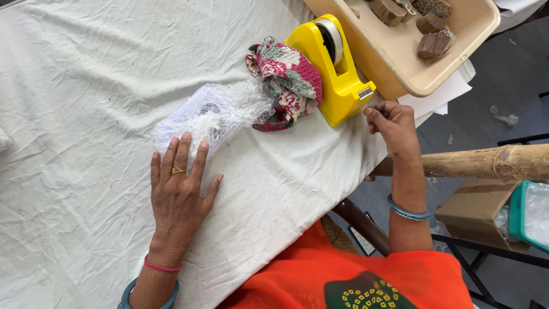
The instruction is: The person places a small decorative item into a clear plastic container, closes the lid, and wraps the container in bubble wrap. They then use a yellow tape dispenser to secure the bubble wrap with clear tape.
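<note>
White cloth covers the worktop [86,86]; left hand [178,191] lies flat, fingers [184,150] apart, tips on the bubble-wrapped bundle [211,114]. Right hand [392,123], fingers pinched together, hovers beside the yellow tape dispenser [334,71], right of the bundle.

There was one view only, from a camera worn on the person's head. It looked steeply down and close onto the wrinkled white cloth-covered table [86,86], the person's orange garment [343,274] filling the bottom edge, grey floor [514,86] at right.

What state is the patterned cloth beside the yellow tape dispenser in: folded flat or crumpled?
Crumpled. The patterned cloth sits bunched in an uneven heap with loose folds, between the bubble-wrapped bundle and the tape dispenser.
</note>
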